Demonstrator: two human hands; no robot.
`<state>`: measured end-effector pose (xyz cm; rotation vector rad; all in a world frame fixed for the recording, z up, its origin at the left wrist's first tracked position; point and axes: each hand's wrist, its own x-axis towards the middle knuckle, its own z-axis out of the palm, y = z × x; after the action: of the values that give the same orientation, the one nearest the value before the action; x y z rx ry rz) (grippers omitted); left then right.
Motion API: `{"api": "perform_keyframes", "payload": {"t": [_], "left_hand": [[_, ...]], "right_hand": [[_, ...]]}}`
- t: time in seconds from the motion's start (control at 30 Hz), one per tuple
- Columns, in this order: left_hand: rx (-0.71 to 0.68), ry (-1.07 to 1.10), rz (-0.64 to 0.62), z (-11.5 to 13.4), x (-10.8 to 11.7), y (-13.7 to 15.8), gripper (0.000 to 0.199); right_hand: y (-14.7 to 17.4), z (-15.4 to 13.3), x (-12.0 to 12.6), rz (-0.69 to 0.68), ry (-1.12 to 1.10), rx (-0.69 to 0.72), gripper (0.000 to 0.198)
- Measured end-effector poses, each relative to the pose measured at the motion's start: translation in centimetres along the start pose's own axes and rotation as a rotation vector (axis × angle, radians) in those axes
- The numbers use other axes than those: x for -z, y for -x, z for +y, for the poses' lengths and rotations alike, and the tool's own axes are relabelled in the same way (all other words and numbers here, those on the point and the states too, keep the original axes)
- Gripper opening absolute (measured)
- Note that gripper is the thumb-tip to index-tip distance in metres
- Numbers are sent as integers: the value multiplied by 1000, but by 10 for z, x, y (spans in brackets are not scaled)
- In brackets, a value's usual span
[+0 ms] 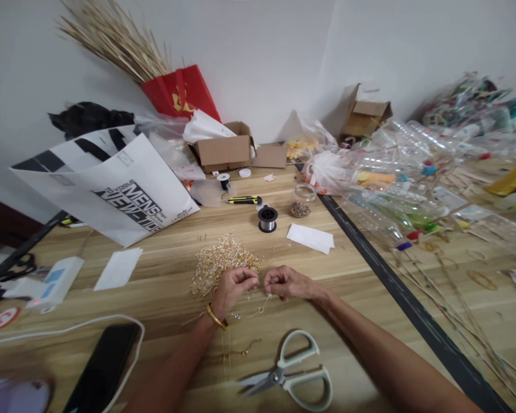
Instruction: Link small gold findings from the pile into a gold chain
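Beaded chain (239, 316), pale and glittering, lies in a loose curve on the wooden table (172, 327), just below the hands, with a small ring (261, 310) along it and one end rising toward the right fingertips. Taking the chain as the centre of the dial, the left hand (238, 282) is at 11 o'clock and the right hand (289, 282) at 2. The right thumb and finger pinch together, seemingly on that raised end; the left thumb and fingertips also draw close, but whether they grasp a strand I cannot tell.

The chain should be very light and limp, sagging wherever it is unsupported. Its beads look smooth, so probably slippery, and the thin links could kink or snap under a hard tug. The ring seems the surest hold; elsewhere, a fingertip pinch beside a bead should serve better than a full fist.

At 11 o'clock, beyond the left hand, sits a heap of gold and clear beads (221, 258), easily snagged, I judge. A short gold chain (243, 352) lies at 6 o'clock, scissors (276, 377) with parted blades at 5, and a wire spool (267, 219) at 12.
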<state>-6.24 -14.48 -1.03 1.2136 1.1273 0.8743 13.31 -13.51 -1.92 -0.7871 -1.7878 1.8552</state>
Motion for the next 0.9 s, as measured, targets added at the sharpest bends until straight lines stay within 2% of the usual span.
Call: {"api": "perform_keyframes", "payload": {"t": [0.9], "left_hand": [[23,-39,-46,3,2,2,26]], "right_hand": [[-1,0,0,-5,16,-16,21]]}}
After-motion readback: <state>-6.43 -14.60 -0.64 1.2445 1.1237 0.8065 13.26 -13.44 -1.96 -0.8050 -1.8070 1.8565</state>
